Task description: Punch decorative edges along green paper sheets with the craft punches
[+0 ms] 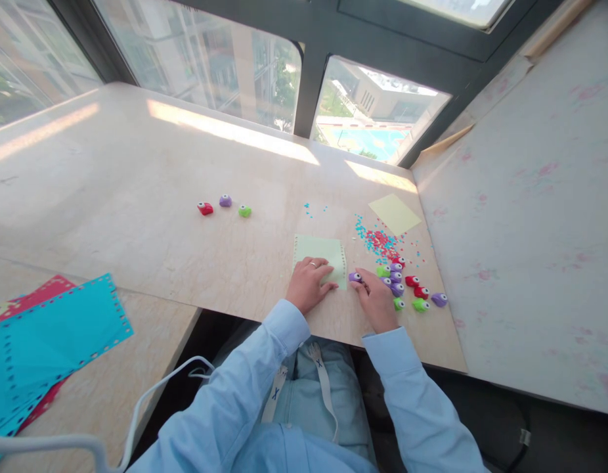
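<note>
A pale green paper sheet (320,253) with punched edges lies on the beige tabletop (186,197). My left hand (308,284) rests flat on its near left corner, fingers together and pressing it down. My right hand (375,297) pinches a small purple punch (354,277) against the sheet's right edge. Several more small punches, purple, red and green, cluster just right of that hand (407,286).
Red and blue paper dots (380,242) are scattered beyond the punches, with a yellow sheet (395,213) behind them. Three punches, red, purple and green (225,205), sit mid-table. Blue and red punched sheets (48,341) lie at the near left. A white cable (151,394) runs below.
</note>
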`<state>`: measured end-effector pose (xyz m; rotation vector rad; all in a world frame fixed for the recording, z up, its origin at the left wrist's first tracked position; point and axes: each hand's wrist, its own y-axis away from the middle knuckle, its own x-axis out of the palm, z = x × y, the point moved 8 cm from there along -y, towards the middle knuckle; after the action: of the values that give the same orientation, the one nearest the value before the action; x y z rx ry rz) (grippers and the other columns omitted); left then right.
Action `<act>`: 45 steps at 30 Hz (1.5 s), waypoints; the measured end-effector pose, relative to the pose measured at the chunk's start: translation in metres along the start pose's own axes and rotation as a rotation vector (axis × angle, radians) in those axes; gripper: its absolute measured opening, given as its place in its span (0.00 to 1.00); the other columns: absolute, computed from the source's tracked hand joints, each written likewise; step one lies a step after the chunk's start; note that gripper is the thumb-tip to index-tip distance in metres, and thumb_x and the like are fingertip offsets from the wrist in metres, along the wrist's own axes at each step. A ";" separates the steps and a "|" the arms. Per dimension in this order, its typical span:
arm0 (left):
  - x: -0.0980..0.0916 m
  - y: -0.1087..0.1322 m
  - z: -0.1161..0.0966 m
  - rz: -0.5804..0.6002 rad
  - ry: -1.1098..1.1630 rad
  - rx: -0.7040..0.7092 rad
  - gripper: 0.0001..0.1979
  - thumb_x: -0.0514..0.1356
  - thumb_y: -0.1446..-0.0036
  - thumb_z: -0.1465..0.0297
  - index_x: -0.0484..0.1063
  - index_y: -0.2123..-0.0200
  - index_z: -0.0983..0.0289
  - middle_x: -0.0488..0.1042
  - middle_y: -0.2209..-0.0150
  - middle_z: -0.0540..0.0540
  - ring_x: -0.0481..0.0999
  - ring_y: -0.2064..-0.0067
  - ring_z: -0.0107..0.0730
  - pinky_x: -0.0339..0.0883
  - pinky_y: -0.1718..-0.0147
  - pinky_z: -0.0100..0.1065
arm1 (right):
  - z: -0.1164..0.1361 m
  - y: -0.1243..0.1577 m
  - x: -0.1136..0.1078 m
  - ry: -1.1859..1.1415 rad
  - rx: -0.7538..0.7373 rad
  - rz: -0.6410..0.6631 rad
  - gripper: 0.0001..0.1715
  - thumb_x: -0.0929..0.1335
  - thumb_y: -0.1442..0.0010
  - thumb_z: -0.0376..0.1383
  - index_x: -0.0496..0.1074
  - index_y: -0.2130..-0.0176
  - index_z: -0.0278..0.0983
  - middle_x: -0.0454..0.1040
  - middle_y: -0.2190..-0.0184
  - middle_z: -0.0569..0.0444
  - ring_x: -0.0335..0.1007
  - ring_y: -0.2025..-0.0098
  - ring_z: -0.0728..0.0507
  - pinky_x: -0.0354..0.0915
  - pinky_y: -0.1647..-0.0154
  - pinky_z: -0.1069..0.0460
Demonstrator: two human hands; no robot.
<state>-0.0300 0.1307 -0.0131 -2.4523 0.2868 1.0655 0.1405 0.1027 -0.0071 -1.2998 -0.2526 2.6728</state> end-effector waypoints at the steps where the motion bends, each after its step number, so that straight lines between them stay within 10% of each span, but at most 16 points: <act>1: 0.000 0.000 0.000 0.000 0.000 0.002 0.16 0.69 0.49 0.63 0.76 0.56 0.59 0.75 0.52 0.57 0.70 0.50 0.44 0.65 0.52 0.46 | 0.000 -0.001 0.000 0.010 -0.008 0.001 0.21 0.63 0.40 0.39 0.76 0.52 0.36 0.76 0.52 0.42 0.71 0.50 0.35 0.66 0.46 0.38; 45: 0.001 0.002 -0.002 0.024 -0.040 0.003 0.17 0.68 0.49 0.60 0.77 0.56 0.58 0.75 0.49 0.58 0.69 0.49 0.47 0.64 0.51 0.48 | 0.011 -0.014 0.003 -0.044 0.001 0.003 0.21 0.66 0.40 0.41 0.76 0.52 0.34 0.77 0.58 0.43 0.72 0.59 0.38 0.69 0.52 0.41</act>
<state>-0.0283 0.1281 -0.0130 -2.4279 0.3047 1.1222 0.1307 0.1156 0.0003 -1.2436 -0.2552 2.7061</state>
